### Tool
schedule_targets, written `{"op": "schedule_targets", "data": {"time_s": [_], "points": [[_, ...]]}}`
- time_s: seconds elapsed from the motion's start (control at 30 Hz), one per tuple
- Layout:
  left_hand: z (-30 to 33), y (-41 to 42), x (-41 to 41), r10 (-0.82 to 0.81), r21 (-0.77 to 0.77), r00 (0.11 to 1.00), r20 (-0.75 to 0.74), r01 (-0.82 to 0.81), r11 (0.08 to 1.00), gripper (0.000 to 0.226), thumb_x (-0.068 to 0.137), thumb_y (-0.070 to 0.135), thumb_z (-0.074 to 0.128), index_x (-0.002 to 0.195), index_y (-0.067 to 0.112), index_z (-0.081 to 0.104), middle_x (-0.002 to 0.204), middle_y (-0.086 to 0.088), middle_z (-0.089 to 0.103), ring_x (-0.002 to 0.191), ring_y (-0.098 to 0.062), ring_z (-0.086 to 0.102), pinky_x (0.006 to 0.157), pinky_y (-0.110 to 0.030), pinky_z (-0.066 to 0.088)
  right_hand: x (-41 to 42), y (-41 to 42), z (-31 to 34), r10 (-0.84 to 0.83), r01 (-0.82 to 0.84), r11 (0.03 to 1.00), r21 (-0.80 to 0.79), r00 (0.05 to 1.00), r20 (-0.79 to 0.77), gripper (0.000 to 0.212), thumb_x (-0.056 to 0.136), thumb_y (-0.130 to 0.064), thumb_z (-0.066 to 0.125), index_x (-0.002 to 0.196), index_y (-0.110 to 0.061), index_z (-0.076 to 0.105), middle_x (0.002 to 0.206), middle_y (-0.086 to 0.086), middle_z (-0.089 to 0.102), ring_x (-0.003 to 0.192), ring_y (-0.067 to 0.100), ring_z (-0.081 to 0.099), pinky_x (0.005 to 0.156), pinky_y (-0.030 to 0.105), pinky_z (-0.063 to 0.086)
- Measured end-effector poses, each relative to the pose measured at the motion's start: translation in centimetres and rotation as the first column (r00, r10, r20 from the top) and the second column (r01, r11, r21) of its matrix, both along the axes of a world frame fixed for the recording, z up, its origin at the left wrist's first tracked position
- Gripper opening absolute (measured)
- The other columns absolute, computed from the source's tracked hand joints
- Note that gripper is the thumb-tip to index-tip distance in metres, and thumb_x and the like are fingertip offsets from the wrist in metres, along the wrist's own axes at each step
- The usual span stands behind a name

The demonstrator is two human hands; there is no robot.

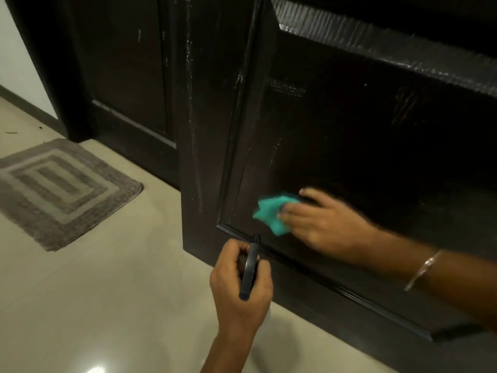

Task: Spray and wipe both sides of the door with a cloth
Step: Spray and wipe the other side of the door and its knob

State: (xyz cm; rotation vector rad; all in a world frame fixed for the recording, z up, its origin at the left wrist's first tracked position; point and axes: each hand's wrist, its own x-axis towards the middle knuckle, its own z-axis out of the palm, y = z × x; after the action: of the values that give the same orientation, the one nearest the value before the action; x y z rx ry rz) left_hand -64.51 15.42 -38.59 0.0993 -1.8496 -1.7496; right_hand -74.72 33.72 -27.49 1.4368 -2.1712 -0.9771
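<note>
A dark brown panelled door [363,135] stands open and fills the right half of the view. My right hand [320,224] presses a turquoise cloth [271,214] flat against the door's lower recessed panel, near its bottom left corner. The hand is motion-blurred. My left hand [239,289] hangs in front of the door's bottom rail, closed around the dark head of a spray bottle [249,267] whose nozzle points up toward the door. The bottle's body is hidden under the hand.
A second dark door or frame [121,84] stands behind on the left. A grey patterned mat [59,189] lies on the glossy beige tiled floor [107,292]. A white wall with dark skirting [24,100] is at the far left.
</note>
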Motion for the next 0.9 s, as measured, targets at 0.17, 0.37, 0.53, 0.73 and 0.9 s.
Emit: {"op": "schedule_targets", "data": {"time_s": [0.17, 0.37, 0.53, 0.73, 0.9], "points": [[0.4, -0.5, -0.5, 0.002, 0.066, 1.000, 0.017, -0.003, 0.998, 0.016, 0.086, 0.030, 0.065, 0.087, 0.015, 0.060, 0.067, 0.003, 0.057, 0.055, -0.021, 0.053, 0.050, -0.025, 0.047, -3.1, -2.5, 13.2, -0.126, -0.069, 0.901, -0.429, 0.903, -0.410, 0.037, 0.113, -0.028, 0.035, 0.145, -0.022, 0.053, 0.149, 0.014, 0.049, 0.131, 0.035, 0.033, 0.094, 0.048, 0.025], [-0.6, -1.3, -0.8, -0.020, 0.026, 0.999, 0.028, 0.020, 0.999, 0.010, 0.088, 0.020, 0.067, 0.086, 0.014, 0.059, 0.069, 0.000, 0.057, 0.056, -0.024, 0.054, 0.050, -0.033, 0.049, -2.4, -5.8, 3.4, -0.151, 0.027, 0.912, -0.410, 0.950, -0.273, 0.036, 0.105, -0.019, 0.042, 0.138, -0.012, 0.056, 0.134, 0.018, 0.054, 0.123, 0.040, 0.048, 0.094, 0.051, 0.037], [-0.7, -3.2, -1.0, 0.033, 0.025, 0.998, 0.047, -0.034, 0.999, 0.008, 0.088, 0.020, 0.067, 0.090, 0.017, 0.060, 0.069, 0.005, 0.057, 0.058, -0.018, 0.055, 0.053, -0.021, 0.047, -0.7, -6.0, -5.3, -0.134, 0.127, 0.990, 0.066, 0.986, 0.104, 0.032, 0.094, -0.023, 0.066, 0.125, -0.014, 0.068, 0.125, 0.010, 0.059, 0.122, 0.032, 0.051, 0.100, 0.050, 0.040], [0.3, -5.3, -1.9, 0.092, 0.098, 0.993, 0.069, -0.098, 0.990, 0.010, 0.090, 0.011, 0.067, 0.084, 0.015, 0.059, 0.062, 0.011, 0.053, 0.052, -0.012, 0.051, 0.050, -0.015, 0.041, -5.5, -9.7, 6.3, -0.034, -0.056, 0.957, -0.284, 0.952, -0.305, 0.041, 0.106, -0.024, 0.032, 0.141, -0.015, 0.051, 0.138, 0.018, 0.050, 0.126, 0.042, 0.046, 0.096, 0.055, 0.037], [0.6, -6.8, -2.7, 0.127, 0.122, 0.988, 0.088, -0.137, 0.983, 0.023, 0.093, -0.006, 0.066, 0.082, 0.013, 0.057, 0.060, 0.015, 0.052, 0.052, -0.009, 0.052, 0.049, -0.011, 0.040, -9.1, -16.0, 11.8, -0.211, -0.104, 0.801, -0.589, 0.873, -0.440, 0.040, 0.113, -0.030, 0.029, 0.146, -0.013, 0.043, 0.144, 0.018, 0.047, 0.131, 0.039, 0.045, 0.100, 0.051, 0.035]]}}
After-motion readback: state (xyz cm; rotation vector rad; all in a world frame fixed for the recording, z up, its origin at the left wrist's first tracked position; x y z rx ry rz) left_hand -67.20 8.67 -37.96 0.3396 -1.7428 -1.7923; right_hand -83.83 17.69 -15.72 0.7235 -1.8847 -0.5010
